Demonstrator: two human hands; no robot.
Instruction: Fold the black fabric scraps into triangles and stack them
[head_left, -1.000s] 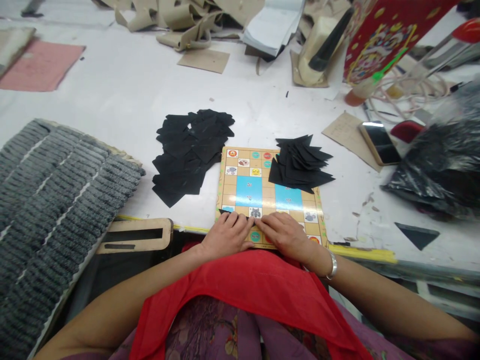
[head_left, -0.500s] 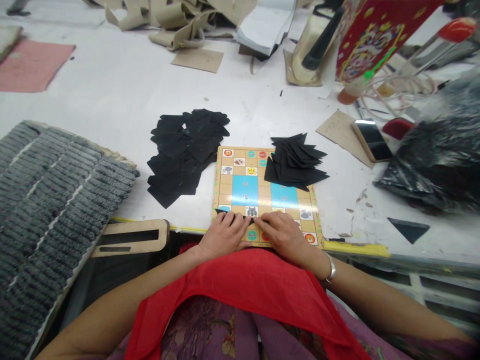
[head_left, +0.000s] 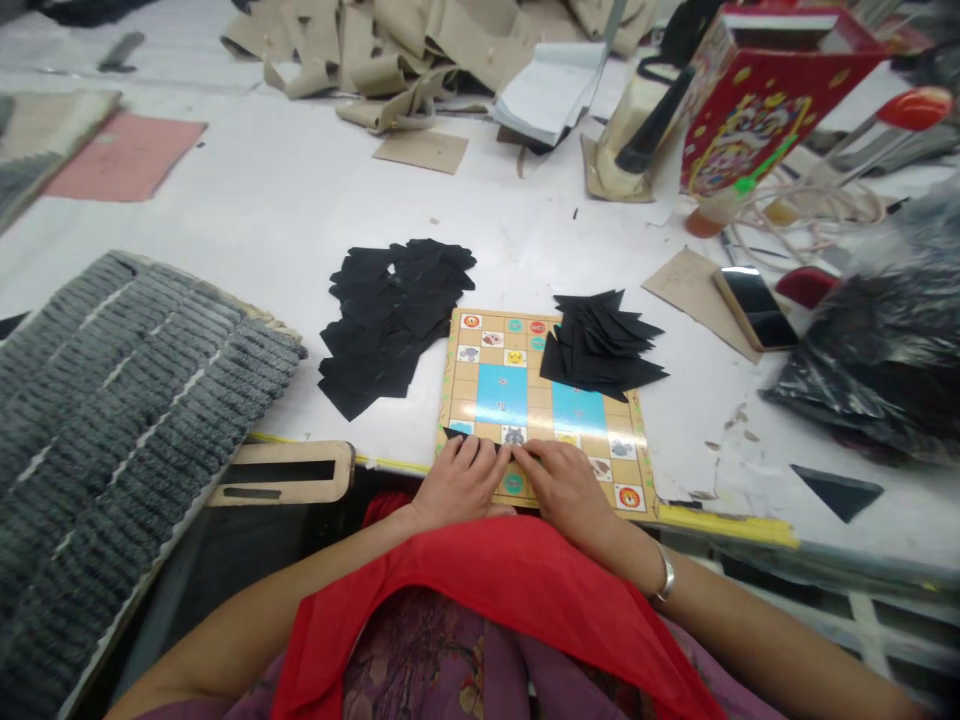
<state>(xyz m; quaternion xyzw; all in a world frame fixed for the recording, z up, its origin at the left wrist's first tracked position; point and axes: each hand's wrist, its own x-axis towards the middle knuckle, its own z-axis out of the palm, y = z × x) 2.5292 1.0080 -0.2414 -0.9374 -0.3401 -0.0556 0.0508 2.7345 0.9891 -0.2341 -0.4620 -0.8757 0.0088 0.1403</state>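
A printed game board [head_left: 538, 412] with animal pictures and two blue blocks lies at the table's front edge. Across its near part lies a thin black piece [head_left: 454, 434], mostly hidden beneath my fingers. My left hand [head_left: 459, 480] presses on this piece with its fingers bent and held together. Close beside it, my right hand [head_left: 566, 483] has its fingertips pinched at the piece's right end. On the board's far right corner rests a stack of black pointed pieces [head_left: 600, 345]. Left of the board spreads a larger pile of black pieces [head_left: 390, 315].
Grey ribbed knit material [head_left: 150, 400] covers the left side. A phone [head_left: 756, 308] on brown card, a black plastic bag [head_left: 862, 340] and a loose black triangle [head_left: 836, 490] are to the right. Tan strips [head_left: 420, 50], a paper pad [head_left: 551, 90] and a red box [head_left: 765, 110] stand farther back.
The view has shifted, so the table's contents sit slightly lower and farther right. My hands stay at the black piece, their fingertips almost unmoved on the board.
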